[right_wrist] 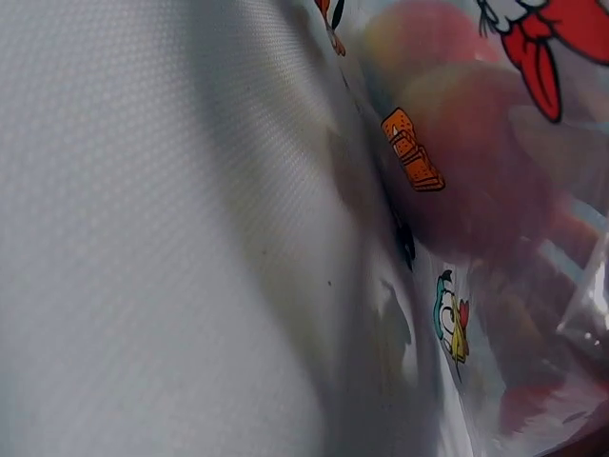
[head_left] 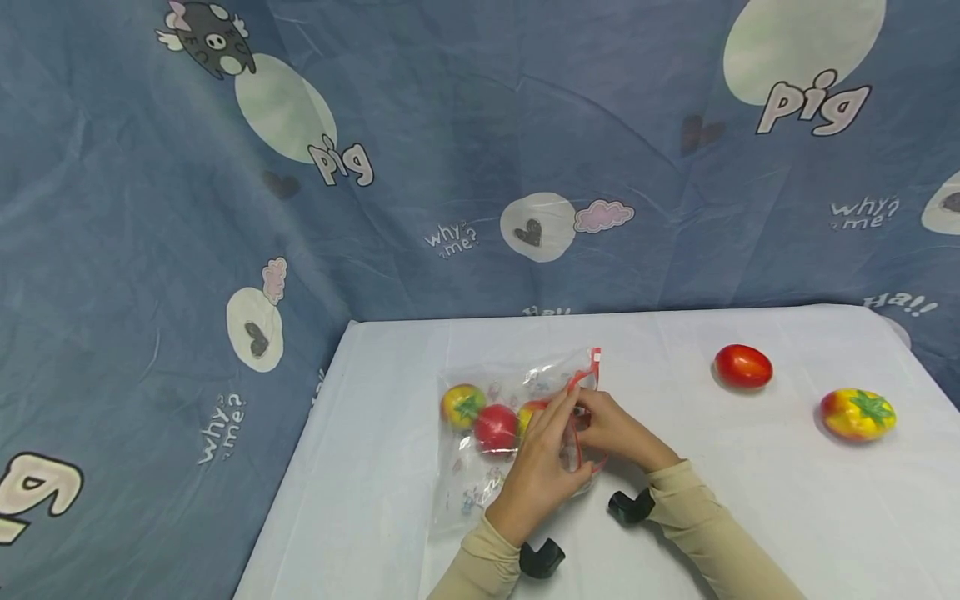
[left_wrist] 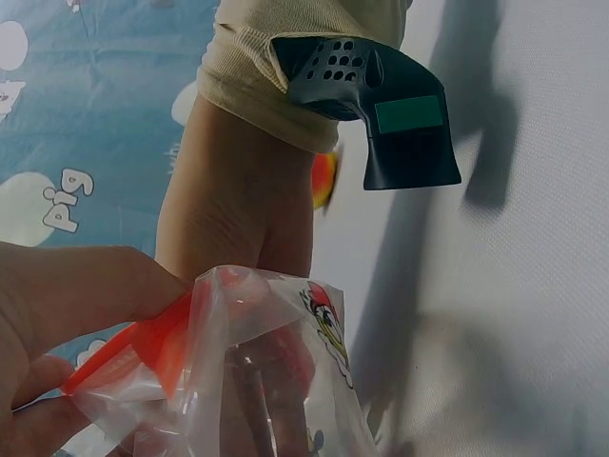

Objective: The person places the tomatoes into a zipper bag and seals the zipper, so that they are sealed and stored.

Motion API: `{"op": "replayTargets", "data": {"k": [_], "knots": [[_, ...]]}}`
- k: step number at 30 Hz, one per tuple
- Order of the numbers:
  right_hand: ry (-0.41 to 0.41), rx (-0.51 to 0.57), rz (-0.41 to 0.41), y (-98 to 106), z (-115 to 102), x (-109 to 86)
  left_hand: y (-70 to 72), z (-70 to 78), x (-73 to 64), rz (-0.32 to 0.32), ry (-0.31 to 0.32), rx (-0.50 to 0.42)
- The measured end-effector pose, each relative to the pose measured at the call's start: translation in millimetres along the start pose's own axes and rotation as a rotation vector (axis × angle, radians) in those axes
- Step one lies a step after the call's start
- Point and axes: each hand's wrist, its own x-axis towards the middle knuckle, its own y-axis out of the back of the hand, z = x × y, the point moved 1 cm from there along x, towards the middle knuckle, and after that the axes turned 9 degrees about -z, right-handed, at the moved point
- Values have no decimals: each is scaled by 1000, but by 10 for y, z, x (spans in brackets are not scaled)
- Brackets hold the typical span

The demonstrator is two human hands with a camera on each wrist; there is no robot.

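Note:
A clear plastic zip bag (head_left: 457,492) with a red zip edge and cartoon prints lies on the white table. Inside it are a yellow-green toy fruit (head_left: 459,406), a red round one (head_left: 496,428) and a yellow-red one (head_left: 527,414), partly covered by my left hand (head_left: 542,471). That hand pinches the red edge (left_wrist: 164,343) at the bag's mouth. My right hand (head_left: 611,429) reaches into the mouth from the right, its fingers seen through the plastic in the left wrist view; I cannot tell whether they hold a fruit.
To the right on the table are a shiny red oval toy fruit (head_left: 743,367) and a yellow-red one with green leaves (head_left: 858,415). Black wrist mounts (head_left: 542,558) stick out from both sleeves. A blue printed cloth (head_left: 420,150) hangs behind the table.

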Motion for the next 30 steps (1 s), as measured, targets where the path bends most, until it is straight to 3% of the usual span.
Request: {"op": "replayTargets", "data": {"k": [13,30], "knots": [[17,-44,-61,15,-9,18,11,8,-16,-14,31,-2],[-3,-30,-146,-20,-37,43,44,12,-11,4,1,-22]]}}
